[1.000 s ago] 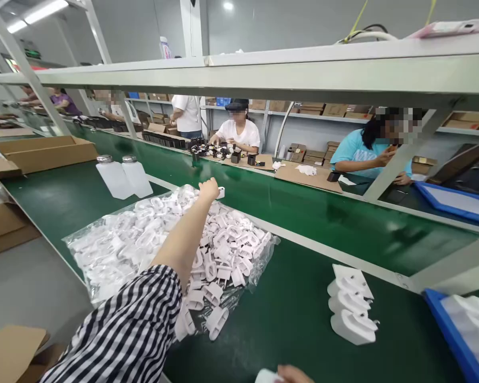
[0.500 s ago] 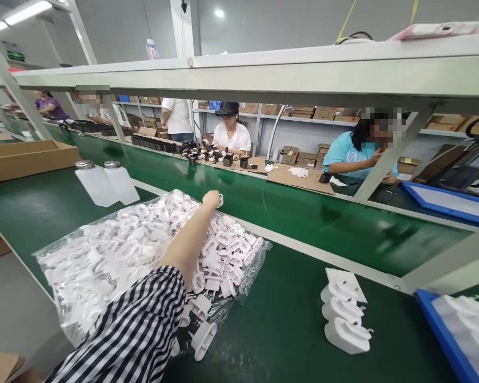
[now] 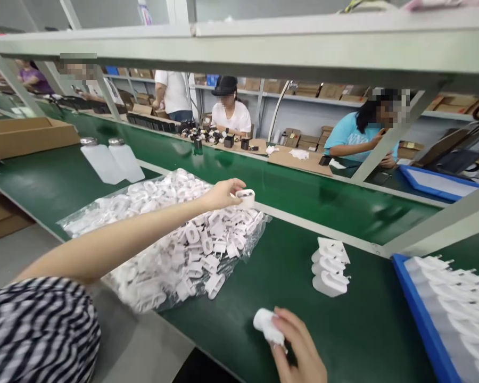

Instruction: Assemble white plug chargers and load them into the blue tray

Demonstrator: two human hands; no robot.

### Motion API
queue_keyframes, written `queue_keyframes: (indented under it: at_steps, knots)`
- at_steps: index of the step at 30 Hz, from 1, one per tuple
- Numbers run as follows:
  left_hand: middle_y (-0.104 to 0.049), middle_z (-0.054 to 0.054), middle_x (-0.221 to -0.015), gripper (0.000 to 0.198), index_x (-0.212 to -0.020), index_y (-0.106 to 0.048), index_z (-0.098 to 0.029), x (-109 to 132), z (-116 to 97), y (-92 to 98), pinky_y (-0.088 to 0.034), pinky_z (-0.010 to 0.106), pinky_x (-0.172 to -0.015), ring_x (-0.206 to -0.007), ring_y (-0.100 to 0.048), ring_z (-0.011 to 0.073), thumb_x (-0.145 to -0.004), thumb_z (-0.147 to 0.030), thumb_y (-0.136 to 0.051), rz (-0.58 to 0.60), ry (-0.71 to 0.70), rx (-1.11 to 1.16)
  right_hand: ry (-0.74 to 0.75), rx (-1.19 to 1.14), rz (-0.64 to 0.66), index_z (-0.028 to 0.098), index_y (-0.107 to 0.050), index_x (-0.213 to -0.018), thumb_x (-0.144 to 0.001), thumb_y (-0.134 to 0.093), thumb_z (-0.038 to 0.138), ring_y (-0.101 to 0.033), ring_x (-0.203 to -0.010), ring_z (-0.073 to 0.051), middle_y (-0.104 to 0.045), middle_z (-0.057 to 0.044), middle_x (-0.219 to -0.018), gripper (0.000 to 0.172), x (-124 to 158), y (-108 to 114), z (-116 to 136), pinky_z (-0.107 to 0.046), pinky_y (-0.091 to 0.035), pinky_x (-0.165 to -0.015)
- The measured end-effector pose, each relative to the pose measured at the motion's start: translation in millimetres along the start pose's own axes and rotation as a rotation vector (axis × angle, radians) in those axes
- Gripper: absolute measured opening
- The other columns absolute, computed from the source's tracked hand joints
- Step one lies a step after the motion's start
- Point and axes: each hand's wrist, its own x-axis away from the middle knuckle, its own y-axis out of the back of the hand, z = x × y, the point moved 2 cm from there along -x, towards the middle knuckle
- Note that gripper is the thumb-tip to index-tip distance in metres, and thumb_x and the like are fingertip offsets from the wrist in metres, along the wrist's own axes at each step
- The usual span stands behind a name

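Note:
My left hand (image 3: 220, 193) is stretched out over a clear plastic bag of several white plug shells (image 3: 171, 234) and pinches one white plug shell (image 3: 245, 198) above the bag's far edge. My right hand (image 3: 297, 346) is at the bottom of the view, closed on a white charger body (image 3: 267, 325) just over the green mat (image 3: 263, 298). To the right of the bag lie three white charger bodies (image 3: 329, 266) in a short row.
A blue tray (image 3: 443, 314) with rows of white chargers sits at the right. Two white bottles (image 3: 112, 159) stand at the back left beside cardboard boxes (image 3: 24, 135). A green conveyor belt (image 3: 303, 197) runs behind; other people work across it under a metal shelf frame.
My left hand lifted a plug shell out of the bag and drew it to the right. My right hand rose into view with a charger body. The camera tilted down.

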Motion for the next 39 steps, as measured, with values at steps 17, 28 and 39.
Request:
queue_keyframes:
  at_steps: [17, 28, 39]
  knots:
    - [-0.052, 0.003, -0.099, 0.037, -0.097, -0.048, -0.019, 192, -35, -106.8, -0.038, 0.024, -0.076, -0.088, -0.047, 0.014, -0.06, -0.021, -0.054, 0.228, -0.005, 0.472, -0.094, 0.092, 0.17, 0.021, -0.053, -0.082, -0.073, -0.044, 0.025, -0.051, -0.079, -0.015, -0.054, -0.004, -0.088, 0.013, -6, 21, 12, -0.025, -0.043, -0.065]
    - [-0.056, 0.001, -0.087, 0.03, -0.092, -0.051, -0.02, 196, -34, -110.8, -0.04, 0.022, -0.07, -0.081, -0.049, 0.0117, -0.063, -0.025, -0.057, 0.118, -0.11, 0.458, 0.073, 0.272, 0.232, 0.022, -0.051, -0.084, -0.076, -0.041, 0.025, -0.051, -0.083, -0.015, -0.054, -0.004, -0.089, 0.013, 7, 11, 21, -0.027, -0.042, -0.069]
    - [-0.055, 0.002, -0.094, 0.032, -0.095, -0.05, -0.019, 197, -32, -110.7, -0.04, 0.025, -0.075, -0.086, -0.049, 0.0122, -0.064, -0.023, -0.057, 0.096, -0.198, 0.379, 0.039, 0.268, 0.272, 0.022, -0.051, -0.083, -0.076, -0.042, 0.025, -0.051, -0.083, -0.015, -0.055, -0.003, -0.088, 0.012, 6, 10, 24, -0.028, -0.04, -0.071]
